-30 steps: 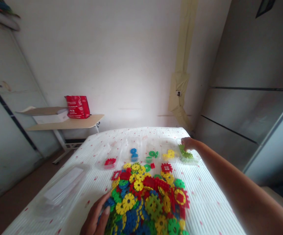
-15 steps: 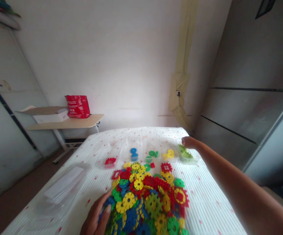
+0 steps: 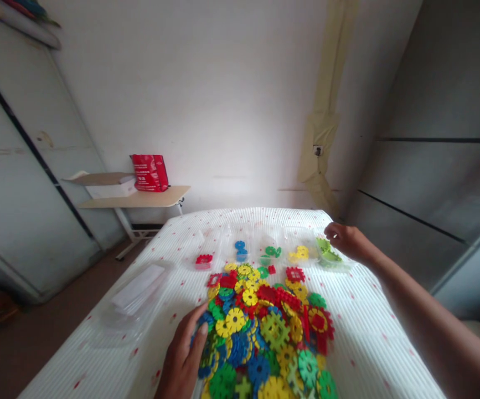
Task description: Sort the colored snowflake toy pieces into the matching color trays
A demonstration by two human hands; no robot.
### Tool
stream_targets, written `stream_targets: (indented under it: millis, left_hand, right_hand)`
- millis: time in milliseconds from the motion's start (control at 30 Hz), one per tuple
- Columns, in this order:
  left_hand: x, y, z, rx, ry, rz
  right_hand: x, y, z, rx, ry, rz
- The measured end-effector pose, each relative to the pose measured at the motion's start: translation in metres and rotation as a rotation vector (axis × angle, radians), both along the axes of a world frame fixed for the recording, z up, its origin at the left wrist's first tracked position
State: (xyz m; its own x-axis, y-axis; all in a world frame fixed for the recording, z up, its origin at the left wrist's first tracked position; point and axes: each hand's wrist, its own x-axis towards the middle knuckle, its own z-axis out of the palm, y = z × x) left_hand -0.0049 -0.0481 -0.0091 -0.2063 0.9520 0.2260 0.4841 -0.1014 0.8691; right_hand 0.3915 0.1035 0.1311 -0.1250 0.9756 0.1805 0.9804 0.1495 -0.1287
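A heap of plastic interlocking discs and square pieces (image 3: 250, 296) in red, yellow, blue and green lies on the cloth before me. Against its left edge rests my left hand (image 3: 185, 349), thumb and forefinger apart beside a blue disc (image 3: 206, 319). My right hand (image 3: 343, 238) is stretched to the far right, just above a clear container with light green pieces (image 3: 326, 252). Its fingers are curled with a small gap at the thumb, and I see nothing between them. Other clear containers hold red pieces (image 3: 204, 260), blue discs (image 3: 241, 251), green discs (image 3: 271, 252) and yellow discs (image 3: 300, 253).
Clear plastic lids with a white slip (image 3: 140, 288) lie on the left of the patterned tablecloth (image 3: 173, 310). Beyond stands a small side table (image 3: 177, 194) with a red bag (image 3: 150, 173) and a white box (image 3: 111, 188). A grey cabinet (image 3: 422, 177) rises at the right.
My view has turned a little left and down, so everything sits further right. My right hand has drawn up slightly from the light green pieces. My left hand stays at the heap's edge.
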Motion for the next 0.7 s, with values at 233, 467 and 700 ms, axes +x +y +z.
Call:
stream_targets:
  millis: [233,467,700]
  left_hand:
    - [0.0,0.0,0.001,0.0,-0.003,-0.019]
    - [0.0,0.0,0.002,0.047,-0.011,-0.021]
    - [-0.001,0.002,-0.002,0.079,-0.05,-0.016]
  right_hand:
    - [-0.07,-0.099,-0.017,-0.041,0.278,0.391]
    - [-0.136,-0.133,-0.042,-0.084,-0.105,0.385]
    - [-0.155,-0.135,-0.054,-0.102,-0.228,0.348]
